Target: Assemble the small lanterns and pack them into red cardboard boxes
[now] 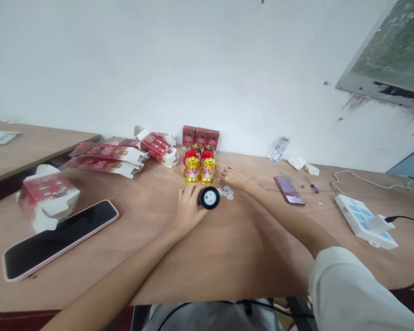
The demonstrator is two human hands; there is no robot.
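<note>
My left hand (187,209) is closed around what looks like a small black lantern (209,198). Its round base, black-rimmed with a white disc, faces up towards me, and the rest is hidden. My right hand (232,177) rests low over the table with curled fingers; whatever is in them is too small to make out. Small white pieces (227,192) lie scattered just below it. Beyond my left hand stand two gold lanterns (192,171), with red lanterns (189,155) and darker bronze-coloured ones behind.
Three small red boxes (200,136) stand against the wall. Red cartons (105,158) lie flattened at left, near an open carton (51,195) and a pink-cased phone (60,239). To the right are another phone (290,190), a screwdriver (313,186), crumpled tissue (296,162) and a power strip (357,220).
</note>
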